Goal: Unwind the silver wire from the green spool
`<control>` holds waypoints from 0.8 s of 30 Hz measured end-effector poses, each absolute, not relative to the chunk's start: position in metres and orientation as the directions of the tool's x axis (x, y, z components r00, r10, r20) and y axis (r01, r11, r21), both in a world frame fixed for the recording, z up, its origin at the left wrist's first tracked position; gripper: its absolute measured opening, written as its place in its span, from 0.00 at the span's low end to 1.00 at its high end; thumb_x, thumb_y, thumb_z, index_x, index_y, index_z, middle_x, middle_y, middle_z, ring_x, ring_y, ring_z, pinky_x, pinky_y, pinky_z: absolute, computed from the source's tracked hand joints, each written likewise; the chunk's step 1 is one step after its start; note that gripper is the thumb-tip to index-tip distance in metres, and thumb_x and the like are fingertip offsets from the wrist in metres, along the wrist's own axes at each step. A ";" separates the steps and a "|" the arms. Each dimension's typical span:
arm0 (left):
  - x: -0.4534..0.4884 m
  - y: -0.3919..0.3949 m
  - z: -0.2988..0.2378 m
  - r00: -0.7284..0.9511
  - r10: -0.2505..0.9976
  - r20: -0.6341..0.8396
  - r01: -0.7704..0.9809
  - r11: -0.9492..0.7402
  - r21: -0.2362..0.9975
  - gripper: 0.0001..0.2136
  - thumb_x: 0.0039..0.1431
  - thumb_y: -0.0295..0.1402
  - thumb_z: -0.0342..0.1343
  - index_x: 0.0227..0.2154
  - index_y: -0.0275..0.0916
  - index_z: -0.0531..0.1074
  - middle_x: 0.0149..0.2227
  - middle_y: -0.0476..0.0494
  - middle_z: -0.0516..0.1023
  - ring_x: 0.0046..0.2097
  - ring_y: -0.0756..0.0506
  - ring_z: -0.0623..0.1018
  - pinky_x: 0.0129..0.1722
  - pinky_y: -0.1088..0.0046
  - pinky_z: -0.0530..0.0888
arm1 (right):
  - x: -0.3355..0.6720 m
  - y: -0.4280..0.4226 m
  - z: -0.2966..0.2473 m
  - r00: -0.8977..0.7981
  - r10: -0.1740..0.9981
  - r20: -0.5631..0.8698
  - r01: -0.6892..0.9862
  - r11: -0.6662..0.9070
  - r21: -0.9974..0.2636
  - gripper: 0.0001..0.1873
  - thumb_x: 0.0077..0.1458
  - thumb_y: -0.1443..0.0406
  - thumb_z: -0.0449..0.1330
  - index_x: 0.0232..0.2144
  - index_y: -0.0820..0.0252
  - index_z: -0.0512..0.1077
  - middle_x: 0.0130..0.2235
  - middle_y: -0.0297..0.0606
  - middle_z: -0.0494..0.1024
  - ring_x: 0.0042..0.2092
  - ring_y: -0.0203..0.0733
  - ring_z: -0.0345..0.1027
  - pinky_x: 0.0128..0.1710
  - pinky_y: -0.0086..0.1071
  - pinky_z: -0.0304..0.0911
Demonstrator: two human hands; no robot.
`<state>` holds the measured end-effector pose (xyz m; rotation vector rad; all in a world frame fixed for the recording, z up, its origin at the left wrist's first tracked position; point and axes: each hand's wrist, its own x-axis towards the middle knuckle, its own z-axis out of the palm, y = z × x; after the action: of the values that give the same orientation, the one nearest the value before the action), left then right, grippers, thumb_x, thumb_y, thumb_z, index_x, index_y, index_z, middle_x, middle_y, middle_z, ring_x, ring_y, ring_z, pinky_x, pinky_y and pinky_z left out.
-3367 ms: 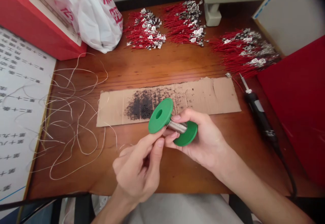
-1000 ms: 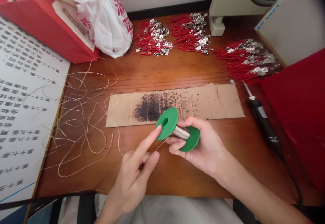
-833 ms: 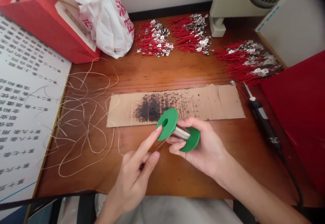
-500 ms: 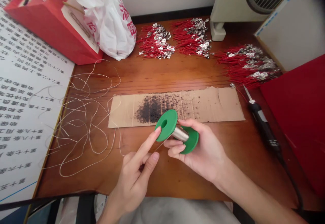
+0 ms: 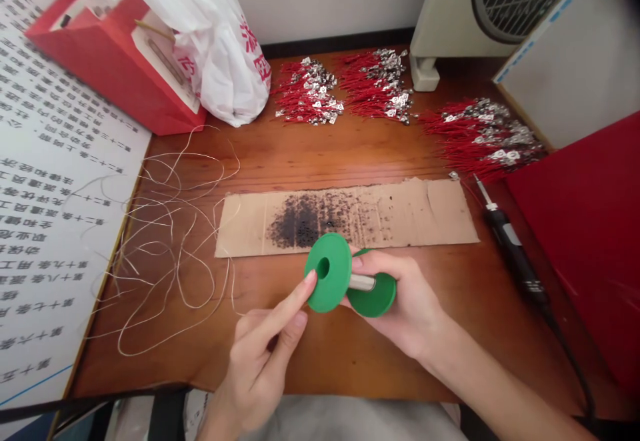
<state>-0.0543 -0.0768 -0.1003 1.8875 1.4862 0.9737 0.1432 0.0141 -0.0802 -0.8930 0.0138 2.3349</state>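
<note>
A green spool of solder wire [image 5: 336, 274] is tilted above the table's near middle. My right hand [image 5: 413, 307] grips it from the right, with fingers around the flange and the silvery core. My left hand [image 5: 260, 364] is at the spool's left side, its index fingertip touching the near flange beside the hole. The other left fingers are curled in, closed on the solder wire, whose loose end [image 5: 213, 277] trails in tangled loops across the left of the table. Beyond the spool lies a cardboard strip [image 5: 440, 211] with dark scorch marks.
A soldering iron [image 5: 515, 251] rests on the right, its tip by one of several piles of red wires with metal tabs [image 5: 480, 137]. Further piles [image 5: 310, 94] lie at the back. A white plastic bag [image 5: 225, 67], red paper bag [image 5: 115, 67] and beige heater [image 5: 445, 21] stand behind.
The spool has turned so its near flange faces me more, and it sits slightly lower. My left hand has shifted a little down and left, its index finger still on the flange.
</note>
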 end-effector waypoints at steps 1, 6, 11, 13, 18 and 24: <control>-0.054 -0.078 -0.101 0.118 0.972 0.203 0.591 -0.233 0.772 0.29 0.71 0.25 0.54 0.71 0.57 0.62 0.24 0.55 0.65 0.26 0.55 0.63 0.29 0.80 0.64 | 0.142 0.013 -0.080 -0.550 0.561 -0.618 -0.569 -0.794 -0.214 0.19 0.35 0.66 0.76 0.31 0.65 0.75 0.34 0.37 0.75 0.36 0.35 0.68 0.37 0.29 0.68; -0.049 -0.084 -0.102 0.061 0.987 0.151 0.668 -0.153 0.728 0.29 0.72 0.30 0.55 0.70 0.63 0.61 0.26 0.57 0.67 0.27 0.56 0.65 0.32 0.84 0.65 | 0.140 0.010 -0.079 -0.517 0.570 -0.638 -0.624 -0.762 -0.174 0.18 0.34 0.69 0.73 0.31 0.64 0.74 0.34 0.35 0.75 0.35 0.36 0.70 0.37 0.33 0.73; -0.044 -0.083 -0.103 0.098 0.977 0.190 0.618 -0.209 0.758 0.30 0.72 0.26 0.54 0.71 0.60 0.60 0.27 0.56 0.69 0.26 0.56 0.63 0.29 0.82 0.64 | 0.141 0.013 -0.078 -0.544 0.531 -0.650 -0.599 -0.788 -0.143 0.21 0.31 0.71 0.75 0.29 0.64 0.71 0.29 0.34 0.74 0.30 0.35 0.68 0.27 0.27 0.66; -0.045 -0.082 -0.104 0.088 0.978 0.187 0.625 -0.200 0.754 0.30 0.71 0.26 0.54 0.71 0.59 0.60 0.26 0.56 0.67 0.25 0.56 0.62 0.28 0.82 0.64 | 0.140 0.014 -0.079 -0.549 0.523 -0.652 -0.610 -0.784 -0.116 0.22 0.31 0.73 0.75 0.29 0.64 0.69 0.29 0.34 0.73 0.30 0.33 0.66 0.28 0.25 0.64; -0.053 -0.086 -0.099 0.086 0.985 0.150 0.683 -0.168 0.711 0.29 0.72 0.28 0.55 0.71 0.61 0.60 0.27 0.57 0.70 0.27 0.57 0.64 0.31 0.84 0.65 | 0.138 0.013 -0.079 -0.532 0.525 -0.664 -0.649 -0.757 -0.078 0.22 0.30 0.75 0.73 0.28 0.63 0.67 0.24 0.29 0.66 0.26 0.28 0.58 0.29 0.24 0.59; -0.053 -0.082 -0.090 0.024 0.996 0.080 0.636 -0.078 0.768 0.27 0.72 0.29 0.53 0.71 0.55 0.62 0.21 0.57 0.60 0.22 0.56 0.63 0.24 0.83 0.62 | 0.140 0.012 -0.076 -0.513 0.534 -0.672 -0.646 -0.756 -0.108 0.24 0.30 0.74 0.73 0.28 0.63 0.64 0.25 0.29 0.64 0.27 0.29 0.60 0.29 0.25 0.59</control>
<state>-0.0532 -0.0820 -0.0900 1.7678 1.6607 0.8670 0.1397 0.0119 -0.0761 -0.9286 0.2033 2.2546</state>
